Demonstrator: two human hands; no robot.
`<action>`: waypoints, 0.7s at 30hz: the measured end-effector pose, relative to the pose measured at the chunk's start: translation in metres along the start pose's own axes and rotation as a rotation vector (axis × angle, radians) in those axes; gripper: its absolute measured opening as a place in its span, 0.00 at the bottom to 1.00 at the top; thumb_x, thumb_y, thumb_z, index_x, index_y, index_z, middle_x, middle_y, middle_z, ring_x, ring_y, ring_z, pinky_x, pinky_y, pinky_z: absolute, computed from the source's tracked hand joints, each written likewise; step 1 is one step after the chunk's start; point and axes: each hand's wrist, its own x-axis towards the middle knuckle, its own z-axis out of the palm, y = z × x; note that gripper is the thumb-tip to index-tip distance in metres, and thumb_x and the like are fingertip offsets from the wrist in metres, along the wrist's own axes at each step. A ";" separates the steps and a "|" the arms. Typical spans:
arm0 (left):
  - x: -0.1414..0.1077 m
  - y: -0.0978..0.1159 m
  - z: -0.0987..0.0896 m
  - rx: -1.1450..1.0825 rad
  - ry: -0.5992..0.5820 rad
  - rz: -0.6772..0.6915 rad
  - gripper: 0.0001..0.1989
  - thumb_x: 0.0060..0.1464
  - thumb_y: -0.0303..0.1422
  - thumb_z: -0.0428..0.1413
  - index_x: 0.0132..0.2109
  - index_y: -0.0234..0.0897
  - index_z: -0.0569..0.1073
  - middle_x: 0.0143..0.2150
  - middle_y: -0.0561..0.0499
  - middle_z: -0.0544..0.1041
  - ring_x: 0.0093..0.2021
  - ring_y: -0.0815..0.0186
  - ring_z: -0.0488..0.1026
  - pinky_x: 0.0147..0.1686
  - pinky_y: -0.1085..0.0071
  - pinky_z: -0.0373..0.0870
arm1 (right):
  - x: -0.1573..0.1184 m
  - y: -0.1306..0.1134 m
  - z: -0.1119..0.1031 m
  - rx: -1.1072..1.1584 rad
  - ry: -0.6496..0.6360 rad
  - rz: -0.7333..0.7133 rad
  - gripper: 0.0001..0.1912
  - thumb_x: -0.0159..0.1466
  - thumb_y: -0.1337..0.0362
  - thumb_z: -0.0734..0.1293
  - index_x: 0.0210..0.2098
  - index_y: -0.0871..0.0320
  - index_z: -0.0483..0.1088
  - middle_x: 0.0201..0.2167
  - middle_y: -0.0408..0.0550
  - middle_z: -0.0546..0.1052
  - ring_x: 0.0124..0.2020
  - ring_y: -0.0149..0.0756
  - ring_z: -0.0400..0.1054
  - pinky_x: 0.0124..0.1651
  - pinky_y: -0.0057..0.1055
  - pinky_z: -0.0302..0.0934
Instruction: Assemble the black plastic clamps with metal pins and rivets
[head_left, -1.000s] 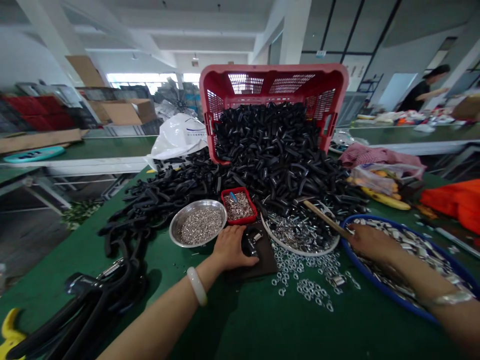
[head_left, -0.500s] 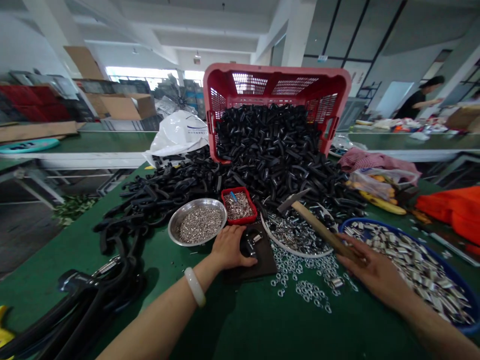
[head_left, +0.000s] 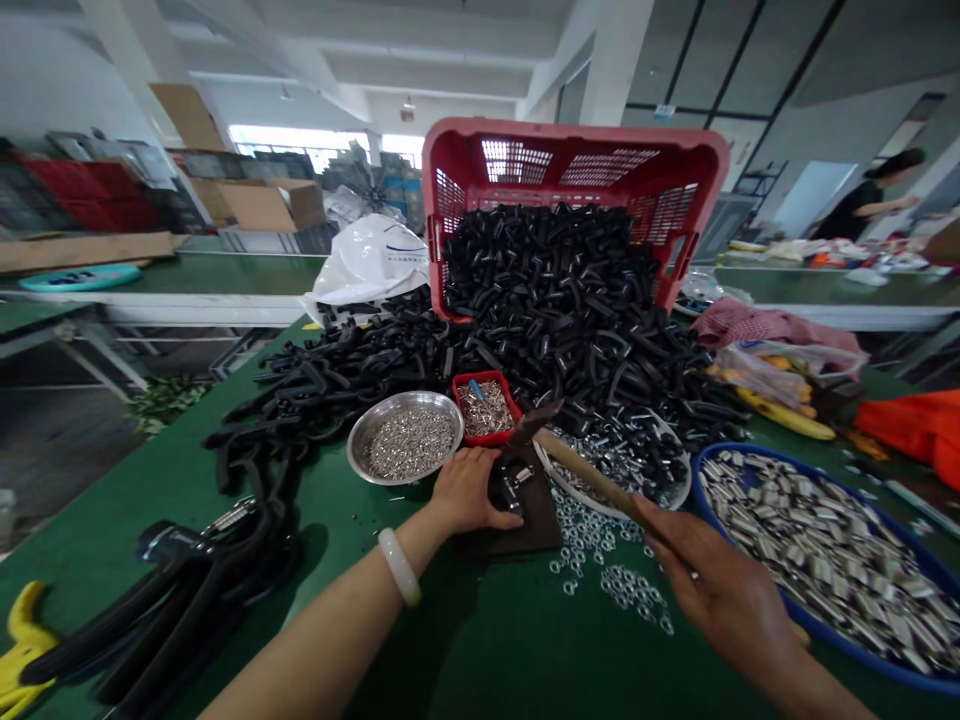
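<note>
My right hand (head_left: 709, 570) is wrapped round the wooden handle of a hammer (head_left: 589, 472). The hammer's head hangs in the air just above and behind my left hand (head_left: 471, 490). With thumb and fingers curved about it, my left hand holds a small black plastic part with a metal spring (head_left: 517, 477) down on a dark flat plate (head_left: 544, 520). Left of that plate stands a steel bowl (head_left: 360, 465) of tiny metal pins. Behind it sits a small red tray (head_left: 512, 398) with more pins and a blue item.
A red crate (head_left: 577, 135) spills black plastic parts (head_left: 555, 290) across the back. On the right are a white dish (head_left: 686, 490) of metal bits, loose rings (head_left: 634, 590) and a blue basin (head_left: 701, 500) of silvery pieces. Black clamps (head_left: 202, 570) lie at left. A person (head_left: 862, 195) stands far right.
My right hand has brought the hammer leftward, its head now nearer the black part. My left hand keeps its grip in the same place. The whole view has shifted slightly.
</note>
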 end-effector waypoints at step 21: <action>0.001 -0.002 0.000 0.027 -0.003 0.019 0.46 0.27 0.57 0.57 0.53 0.33 0.63 0.52 0.41 0.66 0.52 0.52 0.62 0.53 0.57 0.56 | 0.018 -0.006 0.003 0.003 -0.202 0.021 0.24 0.60 0.68 0.54 0.56 0.48 0.59 0.35 0.47 0.75 0.28 0.34 0.70 0.28 0.31 0.66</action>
